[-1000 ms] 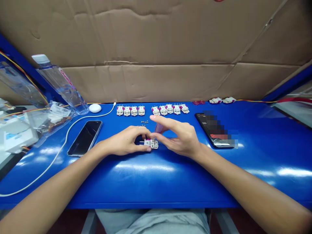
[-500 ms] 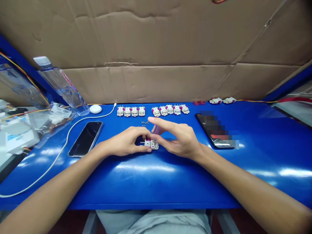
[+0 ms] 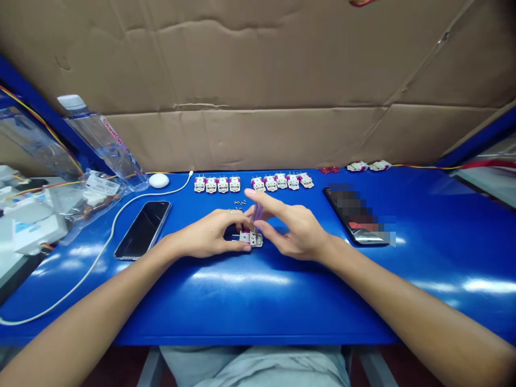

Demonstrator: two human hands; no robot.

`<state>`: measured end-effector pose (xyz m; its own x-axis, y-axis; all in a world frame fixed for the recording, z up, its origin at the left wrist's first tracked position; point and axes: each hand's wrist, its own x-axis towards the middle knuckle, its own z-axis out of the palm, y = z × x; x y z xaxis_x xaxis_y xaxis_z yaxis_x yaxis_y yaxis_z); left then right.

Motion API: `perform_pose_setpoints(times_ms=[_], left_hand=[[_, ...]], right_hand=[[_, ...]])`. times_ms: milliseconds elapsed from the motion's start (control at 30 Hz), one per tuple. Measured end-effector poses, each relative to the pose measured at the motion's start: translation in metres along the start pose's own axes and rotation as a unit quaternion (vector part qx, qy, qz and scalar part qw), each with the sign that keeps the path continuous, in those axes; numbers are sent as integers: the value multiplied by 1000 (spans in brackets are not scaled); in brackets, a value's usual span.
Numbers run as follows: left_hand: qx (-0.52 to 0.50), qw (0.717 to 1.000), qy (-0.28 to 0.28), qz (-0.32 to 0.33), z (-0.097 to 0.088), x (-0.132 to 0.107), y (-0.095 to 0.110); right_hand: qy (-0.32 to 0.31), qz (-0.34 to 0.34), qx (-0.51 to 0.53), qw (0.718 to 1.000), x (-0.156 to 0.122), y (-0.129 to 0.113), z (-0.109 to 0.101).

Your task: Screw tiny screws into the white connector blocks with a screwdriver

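Your right hand (image 3: pixel 298 232) has edged a touch closer in since half a second ago, and the purple tool (image 3: pixel 257 213) it carries now stands nearer upright. Your left hand (image 3: pixel 209 234) has not shifted. The white-and-magenta part (image 3: pixel 250 238) lies on the blue counter (image 3: pixel 242 301) between both hands. Your left fingers (image 3: pixel 237 219) are curled shut round its left end, pinning it down. On the right, thumb and a lower finger pinch the tool, tip down on the part, while the index finger sticks out straight and free.

Just behind the part lie a few loose screws (image 3: pixel 240 203). Further behind it stands a row of like parts (image 3: pixel 253 183), four and then five with a gap between. I judge those finished and this one the piece in work, with the loose screws pointing to fastening left to do. Whether a screw already sits in the part I cannot tell, because your fingers hide it.

Left of the part lies a dark phone (image 3: pixel 142 229), with a white cable (image 3: pixel 100 250) curving past it, and right of the part is a second phone (image 3: pixel 355 220). Far left of it sit clear plastic bags (image 3: pixel 102 142). Behind and well right of it, two more parts (image 3: pixel 368 166) lie against the cardboard wall (image 3: pixel 258 80). Nothing stands between your hands and the part.
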<state>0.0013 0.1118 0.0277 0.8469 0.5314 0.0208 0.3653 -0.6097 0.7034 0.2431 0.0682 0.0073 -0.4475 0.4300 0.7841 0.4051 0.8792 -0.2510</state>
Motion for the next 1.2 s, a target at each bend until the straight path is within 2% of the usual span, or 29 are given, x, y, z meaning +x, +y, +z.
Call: perform_pose_setpoints(times_ms=[133, 267, 400, 567, 733, 867, 1000, 1200], left_hand=[[0, 1000, 1, 3, 0, 0, 0], [-1, 1000, -1, 1, 0, 0, 0], [7, 1000, 6, -5, 1, 0, -2], [1, 1000, -3, -1, 1, 0, -1], [5, 1000, -1, -8, 0, 0, 0], [0, 1000, -3, -4, 0, 0, 0], [3, 1000, -2, -7, 0, 0, 0], [4, 1000, 1, -3, 1, 0, -2]], right_hand=[[28, -12, -41, 999, -1, 0, 0], [10, 2, -24, 1000, -1, 0, 2], [49, -17, -44, 998, 0, -1, 2], [-4, 11, -3, 1000, 0, 0, 1], [22, 11, -10, 1000, -1, 1, 1], [-5, 11, 2, 1000, -1, 1, 1], [15, 6, -37, 999, -1, 1, 0], [-10, 16, -6, 1000, 0, 0, 0]])
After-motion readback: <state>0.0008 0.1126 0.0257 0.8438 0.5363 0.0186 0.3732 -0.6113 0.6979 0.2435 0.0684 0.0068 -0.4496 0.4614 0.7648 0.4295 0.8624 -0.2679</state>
